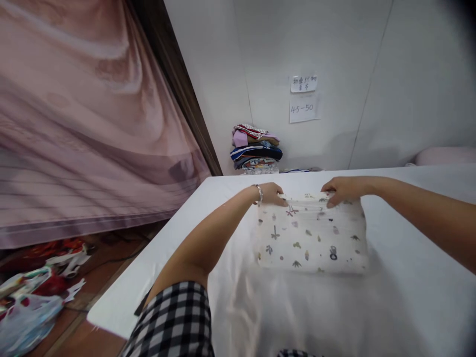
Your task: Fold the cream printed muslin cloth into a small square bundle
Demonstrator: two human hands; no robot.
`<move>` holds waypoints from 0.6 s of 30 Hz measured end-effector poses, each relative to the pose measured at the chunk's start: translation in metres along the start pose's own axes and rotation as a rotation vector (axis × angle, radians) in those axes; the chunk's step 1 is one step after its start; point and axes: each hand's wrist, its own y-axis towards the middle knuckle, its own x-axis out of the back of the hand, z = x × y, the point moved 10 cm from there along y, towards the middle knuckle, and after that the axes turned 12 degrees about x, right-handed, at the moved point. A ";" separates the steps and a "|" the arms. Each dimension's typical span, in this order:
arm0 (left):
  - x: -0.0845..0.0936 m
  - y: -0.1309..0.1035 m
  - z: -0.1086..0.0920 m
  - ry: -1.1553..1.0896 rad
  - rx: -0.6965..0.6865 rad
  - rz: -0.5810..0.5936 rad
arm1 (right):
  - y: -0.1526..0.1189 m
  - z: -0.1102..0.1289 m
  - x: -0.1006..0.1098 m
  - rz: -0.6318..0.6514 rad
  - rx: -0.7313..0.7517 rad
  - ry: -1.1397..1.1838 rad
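A folded white cloth (312, 238) printed with small plants and figures lies on the white-covered table (163, 248). My left hand (271, 194), with a silver bracelet at its wrist, pinches the far edge of the cloth near its left corner. Further right along that same edge, my right hand (336, 191) grips the fabric between thumb and fingers. The fingertips behind the edge are partly hidden by the cloth.
Against the grey wall, past the table's far edge, rises a stack of folded clothes (256, 148). Two paper notes (304, 108) are stuck above. At left hangs a pink curtain (92, 109), with plastic bags (29, 317) on the floor below.
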 end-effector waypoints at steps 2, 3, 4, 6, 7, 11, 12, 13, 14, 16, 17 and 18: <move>0.036 -0.014 -0.005 0.063 -0.035 -0.113 | -0.004 0.014 0.033 -0.059 0.039 -0.068; 0.056 -0.022 -0.008 0.099 -0.049 -0.187 | -0.007 0.020 0.053 -0.112 0.044 -0.112; 0.078 -0.031 -0.011 0.126 -0.066 -0.283 | -0.011 0.026 0.073 -0.179 0.045 -0.161; 0.117 -0.053 -0.017 0.161 -0.093 -0.519 | -0.022 0.038 0.108 -0.337 0.043 -0.271; 0.130 -0.065 -0.021 0.173 -0.102 -0.647 | -0.029 0.045 0.120 -0.419 0.041 -0.334; 0.105 -0.099 -0.031 0.227 -0.110 -0.986 | -0.054 0.068 0.102 -0.685 0.062 -0.590; 0.080 -0.098 -0.031 0.239 -0.109 -0.995 | -0.057 0.070 0.079 -0.706 0.080 -0.635; 0.049 -0.094 -0.032 0.251 -0.111 -0.967 | -0.054 0.070 0.046 -0.656 0.120 -0.664; 0.015 -0.087 -0.032 0.258 -0.124 -0.914 | -0.051 0.067 0.011 -0.599 0.144 -0.663; -0.054 -0.072 -0.029 0.238 -0.133 -0.785 | -0.047 0.055 -0.058 -0.494 0.162 -0.606; -0.085 -0.066 -0.027 0.223 -0.135 -0.719 | -0.047 0.051 -0.091 -0.437 0.201 -0.565; -0.111 -0.062 -0.025 0.209 -0.135 -0.664 | -0.048 0.048 -0.116 -0.409 0.223 -0.527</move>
